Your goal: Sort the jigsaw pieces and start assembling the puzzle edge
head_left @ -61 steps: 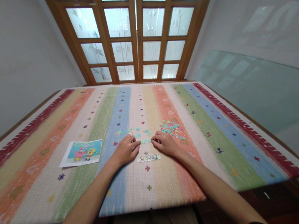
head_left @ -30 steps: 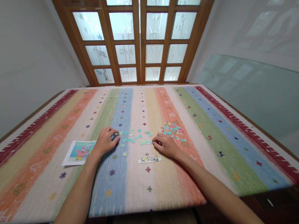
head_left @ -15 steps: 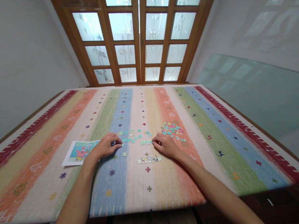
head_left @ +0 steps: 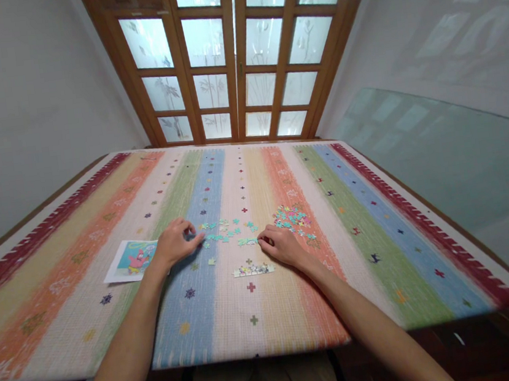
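My left hand (head_left: 174, 242) rests on the striped tablecloth (head_left: 100, 222), its fingertips at the left end of a scatter of loose teal puzzle pieces (head_left: 225, 231). Whether it pinches a piece is hidden by the fingers. My right hand (head_left: 282, 246) lies palm down, with thumb and fingertips pinching a small joined teal group (head_left: 248, 241). A short assembled strip of pieces (head_left: 254, 270) lies just in front of both hands. A heap of mixed pink and teal pieces (head_left: 292, 218) sits just beyond my right hand.
A printed cartoon reference picture (head_left: 128, 261) lies on the cloth, partly under my left wrist. A wooden glazed door (head_left: 229, 57) stands behind the table. A sheet of glass (head_left: 440, 155) leans against the right wall. The table's front edge is close to my body.
My left hand left the joined teal group, moved left to the scattered pieces beside the picture and now stretches its fingers towards them. My right hand stayed on the teal group.
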A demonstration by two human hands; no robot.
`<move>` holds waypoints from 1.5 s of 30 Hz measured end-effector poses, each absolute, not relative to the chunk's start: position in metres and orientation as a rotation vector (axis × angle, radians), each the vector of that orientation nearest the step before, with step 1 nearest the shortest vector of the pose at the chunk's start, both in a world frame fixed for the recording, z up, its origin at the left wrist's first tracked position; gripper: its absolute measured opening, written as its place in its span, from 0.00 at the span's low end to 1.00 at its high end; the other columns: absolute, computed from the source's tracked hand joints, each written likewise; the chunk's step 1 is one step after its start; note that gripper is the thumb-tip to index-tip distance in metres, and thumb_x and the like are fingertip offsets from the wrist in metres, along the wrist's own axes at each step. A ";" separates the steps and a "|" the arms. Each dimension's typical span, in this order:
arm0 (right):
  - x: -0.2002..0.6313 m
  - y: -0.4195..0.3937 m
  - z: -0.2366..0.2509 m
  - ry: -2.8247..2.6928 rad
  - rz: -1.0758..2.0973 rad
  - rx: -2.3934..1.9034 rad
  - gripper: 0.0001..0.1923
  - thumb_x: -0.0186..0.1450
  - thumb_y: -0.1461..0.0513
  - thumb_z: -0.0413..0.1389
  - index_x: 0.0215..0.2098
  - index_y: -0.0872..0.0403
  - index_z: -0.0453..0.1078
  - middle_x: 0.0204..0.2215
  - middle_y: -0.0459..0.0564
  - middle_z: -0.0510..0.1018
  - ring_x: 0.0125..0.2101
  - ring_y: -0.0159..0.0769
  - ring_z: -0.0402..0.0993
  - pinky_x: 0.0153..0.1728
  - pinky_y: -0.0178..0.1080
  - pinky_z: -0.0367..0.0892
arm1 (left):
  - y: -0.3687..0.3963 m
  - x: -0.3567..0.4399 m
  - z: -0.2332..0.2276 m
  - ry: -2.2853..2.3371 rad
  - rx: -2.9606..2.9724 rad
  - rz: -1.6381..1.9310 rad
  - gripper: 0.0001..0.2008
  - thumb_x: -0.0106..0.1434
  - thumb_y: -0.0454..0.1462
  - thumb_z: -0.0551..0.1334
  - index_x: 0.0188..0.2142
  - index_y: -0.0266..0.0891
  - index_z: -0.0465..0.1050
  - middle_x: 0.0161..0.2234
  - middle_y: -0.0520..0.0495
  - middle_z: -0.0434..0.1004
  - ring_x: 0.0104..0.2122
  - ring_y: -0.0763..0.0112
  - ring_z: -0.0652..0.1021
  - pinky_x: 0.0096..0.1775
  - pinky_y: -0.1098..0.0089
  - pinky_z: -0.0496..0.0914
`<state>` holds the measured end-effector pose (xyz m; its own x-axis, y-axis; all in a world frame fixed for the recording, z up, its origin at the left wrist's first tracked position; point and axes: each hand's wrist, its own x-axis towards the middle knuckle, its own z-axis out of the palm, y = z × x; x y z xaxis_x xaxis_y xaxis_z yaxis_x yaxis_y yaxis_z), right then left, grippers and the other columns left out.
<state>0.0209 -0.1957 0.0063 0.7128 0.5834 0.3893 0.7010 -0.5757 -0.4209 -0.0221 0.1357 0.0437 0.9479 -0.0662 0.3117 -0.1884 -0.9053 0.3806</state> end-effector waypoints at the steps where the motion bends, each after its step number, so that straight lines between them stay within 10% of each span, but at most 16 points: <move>1: 0.021 -0.196 0.006 -0.974 -0.278 -2.360 0.06 0.65 0.68 0.57 0.33 0.54 0.76 0.30 0.49 0.77 0.30 0.34 0.72 0.33 0.35 0.61 | 0.135 -0.023 0.044 -0.237 2.694 0.343 0.17 0.59 0.51 0.64 0.28 0.41 0.70 0.29 0.47 0.73 0.32 0.63 0.73 0.39 0.64 0.67; 45: 0.024 -0.199 0.012 -0.898 -0.242 -2.252 0.07 0.62 0.69 0.55 0.30 0.54 0.75 0.28 0.48 0.76 0.29 0.34 0.70 0.35 0.37 0.64 | 0.124 0.004 0.021 -0.087 2.696 0.416 0.12 0.63 0.42 0.59 0.38 0.41 0.79 0.36 0.42 0.76 0.42 0.55 0.75 0.49 0.56 0.70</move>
<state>0.0238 -0.1991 0.0124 0.7435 0.5353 0.4009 0.6643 -0.5222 -0.5347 0.0044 0.1242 0.0211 0.9536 0.0006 0.3012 -0.1216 -0.9142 0.3866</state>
